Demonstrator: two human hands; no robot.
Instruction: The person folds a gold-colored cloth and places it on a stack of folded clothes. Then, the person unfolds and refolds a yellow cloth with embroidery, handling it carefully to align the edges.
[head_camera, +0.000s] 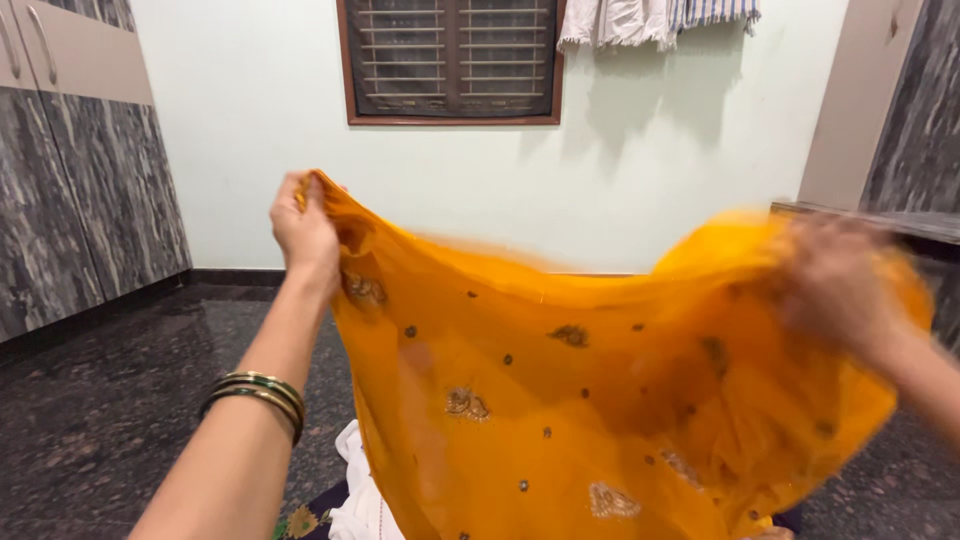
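The orange cloth (560, 400) hangs spread below the window (452, 60) — left hand (303, 232) pinches one top corner, blurred right hand (835, 285) grips the other; no fold made yet.

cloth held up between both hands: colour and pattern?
Orange cloth, sheer, dotted with small dark spots and gold embroidered motifs. Head view, the only one.

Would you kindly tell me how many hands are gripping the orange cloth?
2: the left hand pinches the orange cloth at its upper left corner; the blurred right hand grips its upper right edge.
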